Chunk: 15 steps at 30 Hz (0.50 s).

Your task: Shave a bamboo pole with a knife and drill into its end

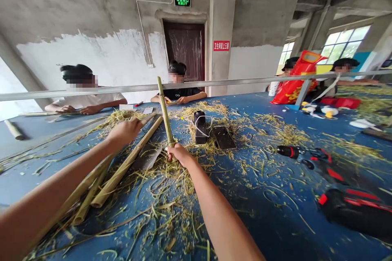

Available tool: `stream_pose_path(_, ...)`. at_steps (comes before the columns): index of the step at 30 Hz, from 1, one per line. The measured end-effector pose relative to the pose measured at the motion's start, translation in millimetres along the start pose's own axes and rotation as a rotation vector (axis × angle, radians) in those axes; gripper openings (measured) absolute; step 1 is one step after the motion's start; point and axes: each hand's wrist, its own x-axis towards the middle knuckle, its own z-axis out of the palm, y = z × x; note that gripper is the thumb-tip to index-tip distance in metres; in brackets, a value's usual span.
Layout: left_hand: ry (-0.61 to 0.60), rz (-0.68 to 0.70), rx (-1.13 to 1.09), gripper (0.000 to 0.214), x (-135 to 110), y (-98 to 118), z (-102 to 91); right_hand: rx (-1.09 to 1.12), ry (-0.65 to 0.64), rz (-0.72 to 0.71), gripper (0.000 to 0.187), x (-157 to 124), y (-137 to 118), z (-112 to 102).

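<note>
My right hand (180, 154) is wrapped round the lower end of a green bamboo stick (165, 110), which stands nearly upright and leans slightly left at its top. To its left, my left hand (126, 131) is closed in a fist above the table. A thin, pale, flat piece (148, 118) juts from that fist toward the stick; I cannot tell what it is. Below my left arm lie several bamboo poles, the nearest a long pale bamboo pole (128, 161). A flat grey sheet (148, 157), like a wide blade, rests beside it.
Fibre shavings (171, 220) litter the blue table (254, 228). Ahead lie a black device with a white cable (201, 128) and a phone (224, 137). A cordless drill (312, 157) and its black-red case (355, 212) are at right. A metal rail (245, 81) crosses behind; people sit beyond.
</note>
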Motion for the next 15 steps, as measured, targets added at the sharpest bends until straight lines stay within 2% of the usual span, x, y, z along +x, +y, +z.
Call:
stream_pose_path(3,-0.074,0.026,0.196,0.048,-21.5,26.4,26.7,0.026,0.020,0.019,0.012,0.7,1.6,-0.2)
stream_pose_path(6,-0.171,0.067,0.317,0.051,-31.0,44.7,41.8,0.033,0.046,0.039,0.014,-0.4,1.3,0.6)
stream_pose_path(15,-0.166,0.098,0.345,0.054,-25.5,47.7,55.9,-0.020,0.073,0.010,0.018,0.7,1.8,0.2)
